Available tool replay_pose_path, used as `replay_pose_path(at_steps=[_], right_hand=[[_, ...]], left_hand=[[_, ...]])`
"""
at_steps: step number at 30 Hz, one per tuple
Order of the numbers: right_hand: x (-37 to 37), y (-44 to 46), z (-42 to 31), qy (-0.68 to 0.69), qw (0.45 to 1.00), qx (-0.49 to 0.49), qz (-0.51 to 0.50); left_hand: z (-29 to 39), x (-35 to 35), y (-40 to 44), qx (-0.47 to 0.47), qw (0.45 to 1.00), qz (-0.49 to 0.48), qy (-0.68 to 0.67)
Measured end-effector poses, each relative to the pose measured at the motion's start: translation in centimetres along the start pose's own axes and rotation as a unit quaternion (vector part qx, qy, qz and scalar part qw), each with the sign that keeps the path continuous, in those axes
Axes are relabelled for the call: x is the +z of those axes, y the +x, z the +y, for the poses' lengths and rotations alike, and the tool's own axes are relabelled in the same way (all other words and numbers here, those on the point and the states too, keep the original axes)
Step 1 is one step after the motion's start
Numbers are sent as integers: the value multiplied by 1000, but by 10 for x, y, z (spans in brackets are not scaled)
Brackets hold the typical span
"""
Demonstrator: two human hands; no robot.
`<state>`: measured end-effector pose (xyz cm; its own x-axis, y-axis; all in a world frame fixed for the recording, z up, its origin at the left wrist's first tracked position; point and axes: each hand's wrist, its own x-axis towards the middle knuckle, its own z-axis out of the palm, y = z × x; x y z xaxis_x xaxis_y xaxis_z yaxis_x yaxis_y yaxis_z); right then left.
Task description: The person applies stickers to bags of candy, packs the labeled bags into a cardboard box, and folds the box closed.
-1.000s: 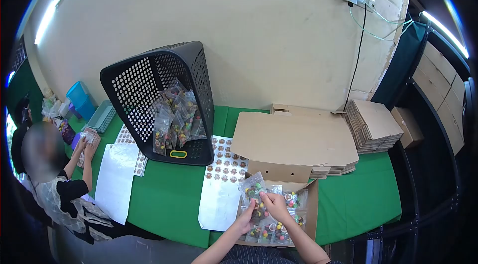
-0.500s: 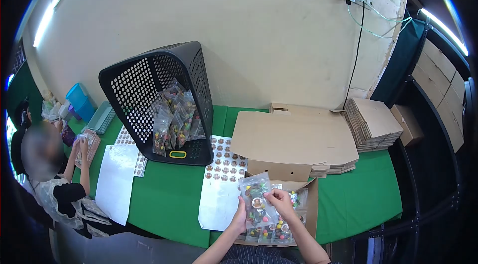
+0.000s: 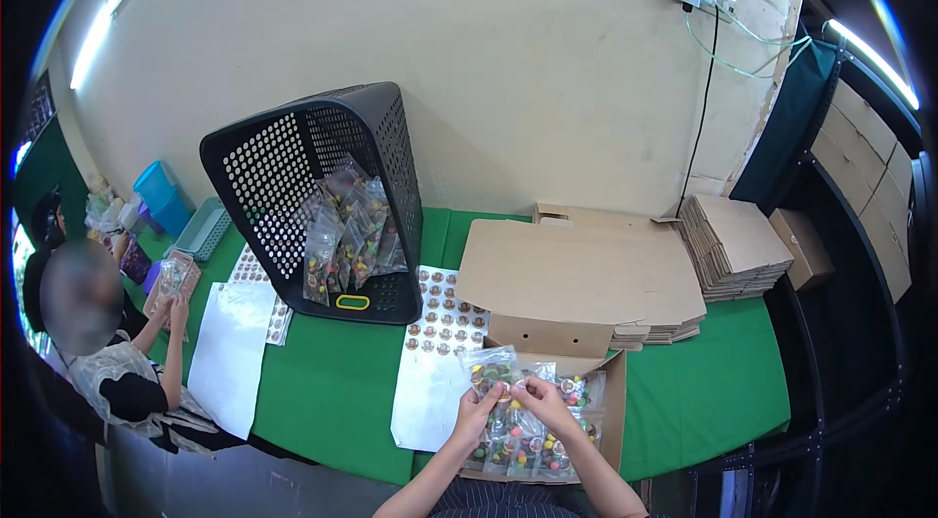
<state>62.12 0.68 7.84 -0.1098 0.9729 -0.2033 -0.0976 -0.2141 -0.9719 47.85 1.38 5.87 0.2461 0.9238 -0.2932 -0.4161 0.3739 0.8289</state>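
Note:
Above an open cardboard box (image 3: 613,420), my left hand (image 3: 476,415) and my right hand (image 3: 543,403) pinch a clear bag of colourful round sweets (image 3: 491,367) between them. The bag carries a round sticker near my fingertips. Under my hands, the box holds several similar bags (image 3: 554,454) lying flat. To the left of the box lies a sticker sheet (image 3: 430,401), its upper part bearing rows of round brown stickers. Behind it, a black perforated basket (image 3: 399,186) lies on its side with several filled bags (image 3: 344,235) inside.
Flattened cardboard (image 3: 576,269) lies behind the box, beside a folded carton stack (image 3: 733,246). At left, a co-worker (image 3: 122,376) holds a small bag over a pink basket (image 3: 186,283). More sheets (image 3: 230,352) and a green tray (image 3: 203,230) lie on the green cloth.
The bag in my hands has tilted and dropped slightly, and my hands have come closer together at its sticker. The co-worker's hands have moved with a bag.

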Motion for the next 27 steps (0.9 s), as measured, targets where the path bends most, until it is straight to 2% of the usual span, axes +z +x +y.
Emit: replay_pose_path(at_steps=[2, 5, 8, 11, 14, 17, 20, 23, 26, 27], right_hand=[[-2, -1, -3, -34, 998, 27, -41], [-9, 6, 18, -13, 999, 25, -43], [0, 0, -2, 46, 999, -14, -15], [1, 1, -7, 103, 995, 5, 17], [-2, 2, 1, 119, 993, 17, 18], [2, -1, -8, 140, 982, 109, 63], [0, 0, 3, 43, 993, 81, 77], [-1, 4, 11, 45, 997, 12, 59], [2, 5, 15, 61, 997, 0, 55], [2, 5, 14, 58, 997, -2, 51]], left_hand=[[-3, -3, 1, 16, 999, 12, 38], [0, -5, 0, 1, 999, -3, 47], [7, -2, -4, -66, 995, -34, -73], [4, -7, -2, -115, 981, -55, -144], [7, -6, 0, -120, 986, -49, -102], [-4, -13, 8, -81, 996, -32, -24], [-2, -7, 4, -37, 998, -24, 39], [10, 0, -2, -33, 994, 6, 105], [-2, -13, 6, 10, 981, 16, 191], [-5, -16, 9, 14, 984, 17, 179]])
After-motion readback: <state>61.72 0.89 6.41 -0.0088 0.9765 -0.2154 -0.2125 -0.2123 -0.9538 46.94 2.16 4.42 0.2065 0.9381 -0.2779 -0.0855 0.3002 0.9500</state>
